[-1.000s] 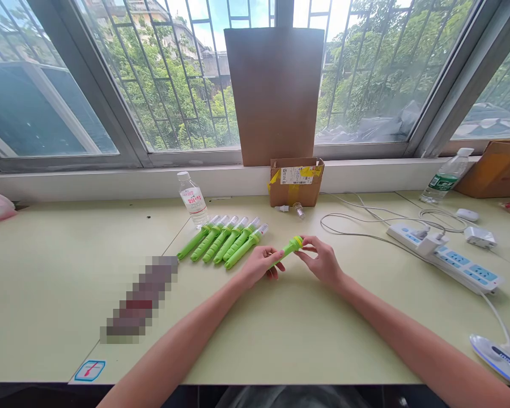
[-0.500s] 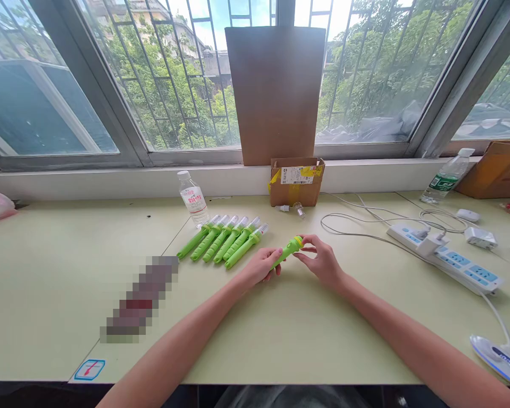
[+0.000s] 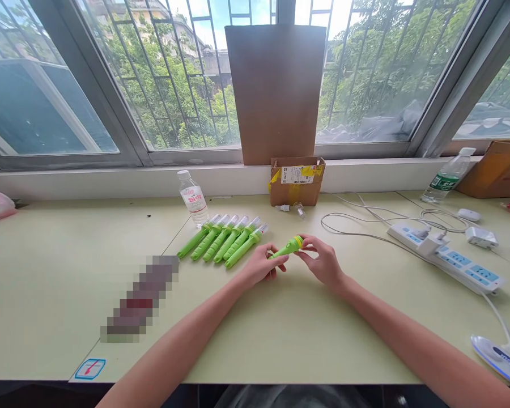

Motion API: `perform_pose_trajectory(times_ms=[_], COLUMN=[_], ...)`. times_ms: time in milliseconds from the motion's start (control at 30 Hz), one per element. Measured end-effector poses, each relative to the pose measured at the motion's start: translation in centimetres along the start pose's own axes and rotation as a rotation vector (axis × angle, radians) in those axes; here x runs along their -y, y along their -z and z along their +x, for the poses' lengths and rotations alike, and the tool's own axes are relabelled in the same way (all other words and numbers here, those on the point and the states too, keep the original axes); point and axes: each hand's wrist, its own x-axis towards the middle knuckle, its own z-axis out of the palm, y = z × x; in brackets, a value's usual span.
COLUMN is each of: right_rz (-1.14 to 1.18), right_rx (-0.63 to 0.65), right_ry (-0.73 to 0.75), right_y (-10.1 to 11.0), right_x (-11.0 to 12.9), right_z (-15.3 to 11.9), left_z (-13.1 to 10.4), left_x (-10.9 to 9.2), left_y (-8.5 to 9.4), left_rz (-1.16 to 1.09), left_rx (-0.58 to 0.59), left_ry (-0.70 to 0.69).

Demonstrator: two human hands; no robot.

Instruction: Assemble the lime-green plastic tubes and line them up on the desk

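Green torch (image 3: 288, 248) handle hidden by hands (image 3: 261, 264)

From my head cam I see both forearms bare all the way up to the bottom edge, no sleeves, cuffs, watch or bands in shot. Left hand (image 3: 259, 265) and right hand (image 3: 323, 262) bare too: no gloves, no rings I can make out. Nails look short, detail too small to say more. Dark fabric, prob. trousers or lap, shows btwn the arms at frame bottom.
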Motion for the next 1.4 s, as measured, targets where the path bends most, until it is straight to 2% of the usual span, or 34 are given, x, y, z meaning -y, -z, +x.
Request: perform_pose_trajectory(times_ms=[200,467,1033,1233,1400], right_rz=[0.005,0.048,0.001,0.019,0.012], right_rx=[0.012,0.102,0.058,0.091,0.068], right_ry=[-0.02,-0.062,0.008,0.01,0.013], right_y=[0.0,0.2,0.2,0.2,0.1], right_x=[0.1,-0.1,-0.2,-0.2,-0.3], right_z=[0.1,0.3,0.2,0.3,0.1], left_z=[0.2,0.2,0.2,0.2,0.1], left_x=[0.2,0.3,-0.3,-0.5,-0.8], left_y=[0.0,0.0,0.5,0.7,0.8], left_rz=[-0.018,0.034,-0.027,-0.075,0.055], left_rx=[-0.013,0.035,0.111,0.152,0.103], left_ry=[-0.023,0.0,0.05,0.083,0.104])
